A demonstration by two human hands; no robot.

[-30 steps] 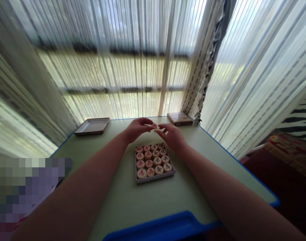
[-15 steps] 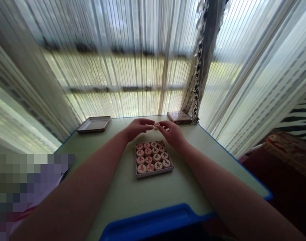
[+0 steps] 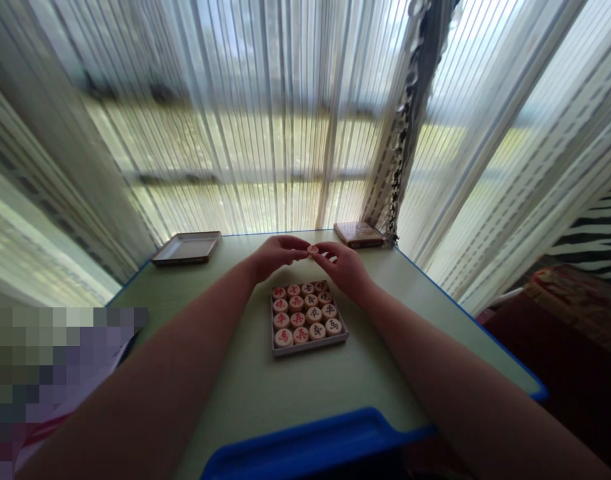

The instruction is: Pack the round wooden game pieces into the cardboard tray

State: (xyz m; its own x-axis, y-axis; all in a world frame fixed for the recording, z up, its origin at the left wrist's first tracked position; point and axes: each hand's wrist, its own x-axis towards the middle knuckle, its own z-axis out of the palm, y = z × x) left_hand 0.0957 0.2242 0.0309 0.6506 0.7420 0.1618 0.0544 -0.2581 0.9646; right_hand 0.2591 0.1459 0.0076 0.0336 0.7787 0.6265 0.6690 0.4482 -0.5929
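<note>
A shallow square tray (image 3: 309,345) lies in the middle of the pale green table (image 3: 265,393), filled with several round wooden chess pieces (image 3: 305,313) marked in red and black. Just beyond the tray, my left hand (image 3: 274,255) and my right hand (image 3: 343,267) meet. Both pinch one round wooden piece (image 3: 312,251) between their fingertips, a little above the table.
An empty shallow tray lid (image 3: 186,247) sits at the table's far left. A flat printed box (image 3: 360,234) lies at the far right corner. Sheer striped curtains (image 3: 285,120) hang close behind the table. The table has a blue rim (image 3: 310,440).
The hands have stayed together over the tray with the piece between them. The view shifted slightly; the fingers closed a bit tighter on the piece.
</note>
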